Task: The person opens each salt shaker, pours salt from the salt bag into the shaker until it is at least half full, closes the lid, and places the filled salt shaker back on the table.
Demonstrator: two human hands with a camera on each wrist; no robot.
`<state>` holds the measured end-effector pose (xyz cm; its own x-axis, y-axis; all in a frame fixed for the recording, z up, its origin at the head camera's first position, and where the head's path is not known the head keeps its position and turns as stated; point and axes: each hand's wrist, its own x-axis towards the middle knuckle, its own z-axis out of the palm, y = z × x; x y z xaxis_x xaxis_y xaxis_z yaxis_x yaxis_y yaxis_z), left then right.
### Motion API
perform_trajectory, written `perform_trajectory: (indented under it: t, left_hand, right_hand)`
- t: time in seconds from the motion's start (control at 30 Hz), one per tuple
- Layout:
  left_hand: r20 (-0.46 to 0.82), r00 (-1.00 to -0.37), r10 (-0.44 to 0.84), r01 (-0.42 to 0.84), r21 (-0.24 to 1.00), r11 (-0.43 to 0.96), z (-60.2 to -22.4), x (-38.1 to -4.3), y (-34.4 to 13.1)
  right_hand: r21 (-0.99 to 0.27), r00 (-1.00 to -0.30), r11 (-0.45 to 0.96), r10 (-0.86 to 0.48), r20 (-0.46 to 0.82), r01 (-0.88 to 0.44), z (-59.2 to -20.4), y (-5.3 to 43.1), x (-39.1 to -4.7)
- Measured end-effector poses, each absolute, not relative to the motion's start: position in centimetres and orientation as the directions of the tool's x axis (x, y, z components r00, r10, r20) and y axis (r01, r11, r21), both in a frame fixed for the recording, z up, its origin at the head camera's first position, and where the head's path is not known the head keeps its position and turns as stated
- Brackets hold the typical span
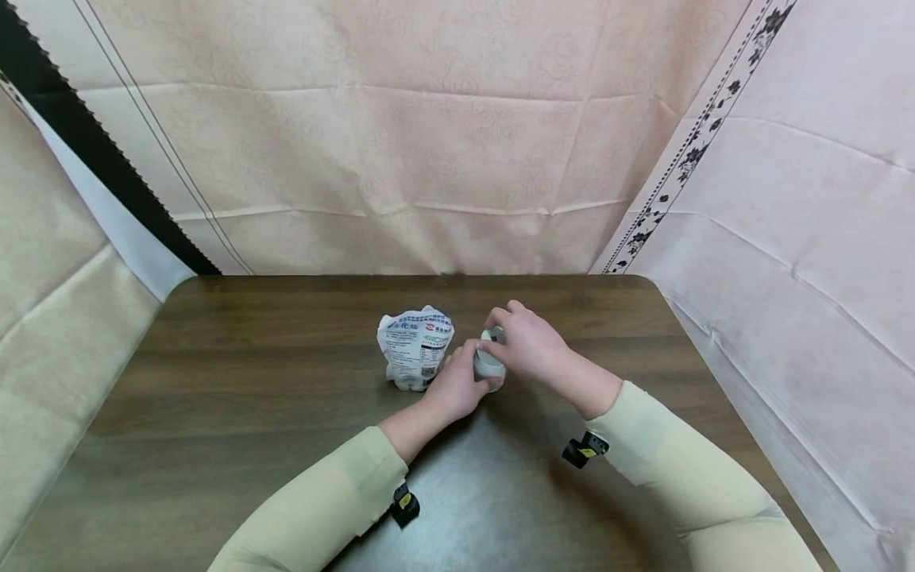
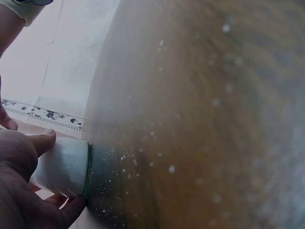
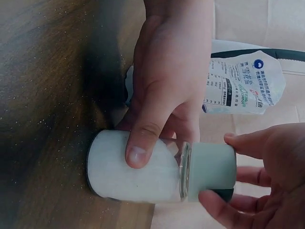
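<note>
A clear glass shaker (image 3: 138, 179) of white salt stands upright on the table, with a pale green cap (image 3: 214, 160) on its neck. My left hand (image 1: 457, 385) grips the glass body low down, thumb along one side, as the left wrist view also shows. At the top, my right hand (image 1: 529, 342) pinches the cap between thumb and fingers. Just left of the shaker, a white printed salt bag (image 1: 417, 349) stands on the table, its lower right edge close to my left hand.
Fine white grains (image 2: 171, 169) are scattered over the dark wooden table (image 1: 250, 397). Behind the table's far edge hangs a pale pink cloth (image 1: 443, 159), with further light cloth at both sides.
</note>
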<state>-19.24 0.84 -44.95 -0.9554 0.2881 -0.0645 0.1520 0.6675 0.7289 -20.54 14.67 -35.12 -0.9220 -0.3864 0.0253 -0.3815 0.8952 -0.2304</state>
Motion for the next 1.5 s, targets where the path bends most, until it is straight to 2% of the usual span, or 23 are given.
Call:
perform_trajectory:
  t: [0.23,0.43,0.6,0.7,0.83,0.97,1.1,1.23,1.5]
  left_hand:
    - [-0.103,-0.952,0.289,0.124,0.733,0.669,-44.6,-19.2,0.6]
    - [-0.084,-0.953,0.292,0.135,0.745,0.653,-44.6,-19.2,0.7]
    - [-0.074,-0.954,0.292,0.14,0.749,0.647,-44.8,-19.1,0.8]
    - [-0.049,-0.957,0.286,0.157,0.741,0.652,-44.9,-19.1,0.8]
    - [-0.042,-0.958,0.282,0.162,0.735,0.658,-44.9,-19.1,0.8]
    - [-0.064,-0.958,0.281,0.147,0.729,0.668,-44.7,-19.2,0.8]
    - [-0.084,-0.958,0.274,0.134,0.713,0.689,-44.6,-19.3,0.8]
    - [-0.095,-0.957,0.273,0.13,0.701,0.701,-44.5,-19.3,0.8]
    - [-0.111,-0.953,0.283,0.124,0.708,0.695,-44.7,-19.4,0.9]
  right_hand:
    - [-0.238,-0.946,0.92,-0.324,-0.02,-0.31,-35.3,14.1,-21.3]
    - [-0.29,-0.965,0.926,-0.261,-0.028,-0.242,-35.9,14.3,-21.8]
    - [-0.385,-0.952,0.876,-0.307,0.024,-0.292,-37.0,15.2,-21.8]
    - [-0.403,-0.9,0.812,-0.427,0.085,-0.423,-37.3,15.9,-21.9]
    - [-0.369,-0.778,0.7,-0.617,0.119,-0.612,-36.9,17.1,-21.8]
    - [-0.334,-0.66,0.603,-0.747,0.084,-0.725,-36.0,18.1,-21.7]
    - [-0.311,-0.574,0.539,-0.818,0.028,-0.783,-35.1,18.5,-21.8]
    - [-0.278,-0.538,0.518,-0.843,-0.005,-0.809,-34.7,18.4,-21.9]
    - [-0.266,-0.547,0.525,-0.837,0.009,-0.808,-34.9,18.6,-22.0]
